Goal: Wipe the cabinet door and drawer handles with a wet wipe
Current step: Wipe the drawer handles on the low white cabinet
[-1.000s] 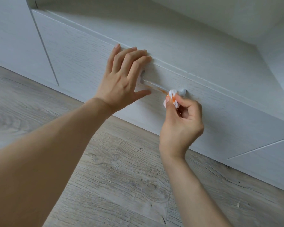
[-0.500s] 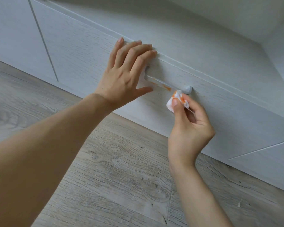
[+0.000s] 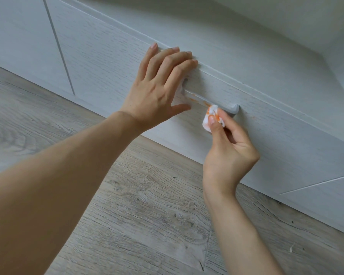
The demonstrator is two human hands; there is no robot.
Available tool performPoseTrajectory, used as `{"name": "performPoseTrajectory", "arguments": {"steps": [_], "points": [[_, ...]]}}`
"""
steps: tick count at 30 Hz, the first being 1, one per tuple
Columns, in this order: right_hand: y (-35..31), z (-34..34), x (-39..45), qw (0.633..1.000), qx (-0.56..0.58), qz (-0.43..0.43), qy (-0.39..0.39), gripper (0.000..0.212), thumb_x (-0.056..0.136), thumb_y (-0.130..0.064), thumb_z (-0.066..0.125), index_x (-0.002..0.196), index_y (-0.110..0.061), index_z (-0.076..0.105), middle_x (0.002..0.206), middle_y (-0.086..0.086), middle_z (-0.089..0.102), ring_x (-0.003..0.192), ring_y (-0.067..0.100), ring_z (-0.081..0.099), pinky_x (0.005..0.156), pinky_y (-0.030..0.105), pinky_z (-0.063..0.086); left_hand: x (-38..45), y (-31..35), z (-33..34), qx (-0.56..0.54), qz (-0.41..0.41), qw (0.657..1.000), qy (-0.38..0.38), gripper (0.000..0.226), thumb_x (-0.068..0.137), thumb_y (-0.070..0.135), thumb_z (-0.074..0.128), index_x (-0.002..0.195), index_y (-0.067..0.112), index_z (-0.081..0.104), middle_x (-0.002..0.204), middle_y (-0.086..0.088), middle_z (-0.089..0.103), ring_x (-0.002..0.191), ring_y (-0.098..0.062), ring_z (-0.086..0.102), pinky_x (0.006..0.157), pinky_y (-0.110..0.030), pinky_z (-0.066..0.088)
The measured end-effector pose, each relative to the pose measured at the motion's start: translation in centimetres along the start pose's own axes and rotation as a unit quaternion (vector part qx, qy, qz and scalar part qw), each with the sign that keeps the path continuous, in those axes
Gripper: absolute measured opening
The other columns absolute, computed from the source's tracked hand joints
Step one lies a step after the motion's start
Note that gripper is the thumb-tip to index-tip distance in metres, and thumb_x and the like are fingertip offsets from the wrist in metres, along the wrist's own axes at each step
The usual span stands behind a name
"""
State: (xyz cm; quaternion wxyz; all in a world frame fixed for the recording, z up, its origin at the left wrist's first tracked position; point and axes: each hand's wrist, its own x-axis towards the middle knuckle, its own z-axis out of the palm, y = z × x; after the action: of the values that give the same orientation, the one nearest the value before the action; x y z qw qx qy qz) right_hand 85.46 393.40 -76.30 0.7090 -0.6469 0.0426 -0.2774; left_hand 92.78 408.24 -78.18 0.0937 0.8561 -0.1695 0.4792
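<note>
Orange smears marked the wipe (image 3: 212,118), a small white wad pinched between the thumb and fingers of the right hand (image 3: 229,149). It touched the handle (image 3: 224,108) near that bar's right end. More orange streaked the handle to the left of the wipe. The wipe looked soft, damp and very light, so a gentle pinch at its back should hold it. The handle looked hard and stiff. The left hand (image 3: 157,94) lay flat with straight fingers on the drawer (image 3: 99,56), covering the handle's left end. Below the drawer was the floor (image 3: 143,215).
</note>
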Motion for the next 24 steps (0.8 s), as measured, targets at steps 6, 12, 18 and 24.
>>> {"name": "performPoseTrajectory", "arguments": {"steps": [6, 12, 18, 24], "points": [[-0.46, -0.24, -0.11, 1.000, -0.001, -0.002, 0.007, 0.027, 0.080, 0.006, 0.067, 0.095, -0.016, 0.069, 0.093, 0.011, 0.069, 0.079, 0.002, 0.068, 0.073, 0.012, 0.049, -0.06, 0.07, 0.04, 0.002, 0.000, 1.000, 0.001, 0.082, 0.072, 0.051, 0.074, 0.132, 0.010, 0.038, 0.133, -0.012, 0.050, 0.129, -0.027, 0.032, 0.114, -0.045, 0.012], [-0.54, -0.13, 0.50, 1.000, -0.008, -0.016, 0.021, 0.025, 0.079, 0.001, 0.070, 0.094, -0.019, 0.069, 0.088, 0.004, 0.067, 0.078, -0.002, 0.066, 0.075, 0.015, 0.050, -0.05, 0.15, 0.02, 0.005, -0.003, 1.000, 0.002, 0.082, 0.072, 0.051, 0.074, 0.132, 0.009, 0.038, 0.133, -0.012, 0.050, 0.129, -0.027, 0.031, 0.114, -0.044, 0.011], [-0.53, -0.17, 0.57, 0.999, -0.026, -0.016, 0.023, 0.025, 0.077, 0.003, 0.071, 0.092, -0.018, 0.072, 0.089, 0.006, 0.068, 0.076, 0.001, 0.067, 0.077, 0.023, 0.054, -0.06, 0.24, -0.06, 0.002, -0.003, 1.000, 0.002, 0.082, 0.072, 0.050, 0.074, 0.132, 0.009, 0.038, 0.133, -0.013, 0.050, 0.128, -0.028, 0.032, 0.113, -0.046, 0.013], [-0.53, 0.09, 0.61, 0.992, -0.108, -0.063, 0.019, 0.028, 0.076, -0.001, 0.074, 0.098, -0.019, 0.071, 0.083, -0.002, 0.062, 0.076, 0.009, 0.067, 0.076, 0.021, 0.054, -0.08, 0.30, -0.02, 0.005, -0.005, 1.000, -0.002, 0.082, 0.071, 0.050, 0.074, 0.132, 0.009, 0.038, 0.133, -0.013, 0.050, 0.129, -0.027, 0.031, 0.114, -0.046, 0.013]]}}
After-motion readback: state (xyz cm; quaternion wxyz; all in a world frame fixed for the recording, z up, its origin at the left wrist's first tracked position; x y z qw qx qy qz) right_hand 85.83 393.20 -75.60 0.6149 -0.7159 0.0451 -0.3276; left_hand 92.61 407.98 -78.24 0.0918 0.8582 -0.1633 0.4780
